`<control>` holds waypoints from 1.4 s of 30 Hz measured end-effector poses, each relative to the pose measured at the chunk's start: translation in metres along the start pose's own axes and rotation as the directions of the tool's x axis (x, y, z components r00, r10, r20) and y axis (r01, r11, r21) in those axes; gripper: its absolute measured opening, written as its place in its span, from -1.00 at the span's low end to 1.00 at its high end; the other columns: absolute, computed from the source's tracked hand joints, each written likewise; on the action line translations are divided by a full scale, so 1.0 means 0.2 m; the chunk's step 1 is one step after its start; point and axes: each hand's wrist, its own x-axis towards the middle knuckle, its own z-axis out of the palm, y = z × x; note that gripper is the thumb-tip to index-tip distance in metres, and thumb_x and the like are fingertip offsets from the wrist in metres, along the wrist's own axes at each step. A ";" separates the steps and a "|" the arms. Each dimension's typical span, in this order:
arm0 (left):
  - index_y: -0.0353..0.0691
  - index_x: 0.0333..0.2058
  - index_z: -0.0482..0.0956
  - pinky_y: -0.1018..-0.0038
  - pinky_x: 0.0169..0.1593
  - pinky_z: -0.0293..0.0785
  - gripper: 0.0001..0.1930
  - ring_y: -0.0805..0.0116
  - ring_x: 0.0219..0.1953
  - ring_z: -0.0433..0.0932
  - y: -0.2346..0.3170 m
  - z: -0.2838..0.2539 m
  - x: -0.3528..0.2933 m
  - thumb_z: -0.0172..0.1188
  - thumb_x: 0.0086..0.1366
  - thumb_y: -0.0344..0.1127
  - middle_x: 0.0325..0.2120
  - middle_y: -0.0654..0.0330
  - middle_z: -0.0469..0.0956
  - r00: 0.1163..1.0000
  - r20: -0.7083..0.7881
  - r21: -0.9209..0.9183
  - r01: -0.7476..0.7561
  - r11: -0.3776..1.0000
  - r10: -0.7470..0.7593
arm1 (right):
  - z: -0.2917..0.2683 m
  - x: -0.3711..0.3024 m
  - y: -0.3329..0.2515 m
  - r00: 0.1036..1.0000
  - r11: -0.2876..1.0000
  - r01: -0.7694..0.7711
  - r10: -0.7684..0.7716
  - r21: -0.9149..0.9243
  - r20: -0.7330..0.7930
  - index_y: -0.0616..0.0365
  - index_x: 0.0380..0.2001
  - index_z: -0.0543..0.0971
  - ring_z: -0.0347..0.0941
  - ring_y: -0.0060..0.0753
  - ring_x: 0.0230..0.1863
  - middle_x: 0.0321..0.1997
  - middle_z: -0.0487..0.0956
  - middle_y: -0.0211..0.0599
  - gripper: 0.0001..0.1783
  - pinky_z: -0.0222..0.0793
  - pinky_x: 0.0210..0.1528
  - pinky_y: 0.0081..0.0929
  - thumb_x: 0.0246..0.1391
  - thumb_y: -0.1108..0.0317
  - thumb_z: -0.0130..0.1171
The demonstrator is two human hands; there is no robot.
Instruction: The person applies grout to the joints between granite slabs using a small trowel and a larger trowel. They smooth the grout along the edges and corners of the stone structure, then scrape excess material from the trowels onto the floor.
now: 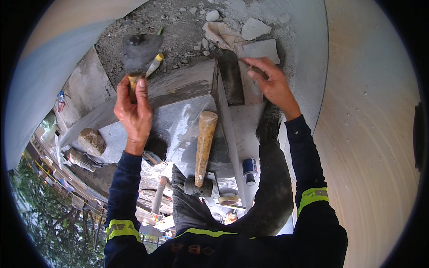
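Note:
My left hand (134, 109) grips the wooden handle of a putty knife (154, 44), whose wide grey blade carries a dark lump of paste (135, 40). Right beside the blade is a white tube with a yellow cap (155, 64); whether my fingers touch it, I cannot tell. My right hand (272, 82) is at the right with thumb and fingers curled around a small brownish thing (258, 70), mostly hidden. Below those fingers runs a pinkish stone strip (251, 89), next to a dark, wet-looking recess (231, 78) beside the corner of a grey stone slab (156, 120).
A wooden-handled hammer (206, 143) lies on the slab, with a rough stone (91, 141) to its left. Between my legs are a blue-and-white can (250, 169) and a tape roll (228, 199). Rubble (255, 29) covers the far ground; a curved wall (366, 125) rises at the right.

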 end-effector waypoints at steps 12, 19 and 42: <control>-0.41 0.19 0.63 0.63 -0.03 0.48 -0.66 0.61 -0.15 0.52 0.02 0.00 0.01 0.32 0.67 -0.25 -0.19 0.33 0.71 0.996 0.042 0.035 0.076 0.997 -0.077 | 0.26 0.15 0.64 0.986 0.966 -0.147 0.159 -0.215 0.043 -0.34 0.34 0.71 0.66 -0.11 0.07 0.11 0.71 -0.34 -0.50 0.59 0.15 -0.18 0.45 0.43 0.30; -0.39 0.19 0.64 0.64 -0.08 0.48 -0.67 0.63 -0.21 0.52 0.03 -0.01 0.00 0.36 0.64 -0.27 -0.20 0.34 0.71 0.996 0.034 0.048 0.085 0.995 -0.086 | 0.28 0.22 0.63 0.984 0.909 -0.133 0.170 -0.395 0.060 -0.55 0.32 0.73 0.70 -0.08 0.12 0.12 0.73 -0.48 -0.48 0.63 0.12 -0.05 0.43 0.36 0.29; -0.42 0.19 0.64 0.62 -0.10 0.56 -0.66 0.63 -0.21 0.62 0.04 -0.02 0.01 0.40 0.59 -0.34 -0.17 0.21 0.79 0.996 0.055 0.020 0.071 0.997 -0.072 | 0.21 0.30 0.48 0.940 0.709 -0.054 0.273 -0.703 0.203 -0.48 0.20 0.81 0.66 -0.06 0.11 -0.01 0.65 -0.37 -0.46 0.56 0.08 0.04 0.27 0.44 0.31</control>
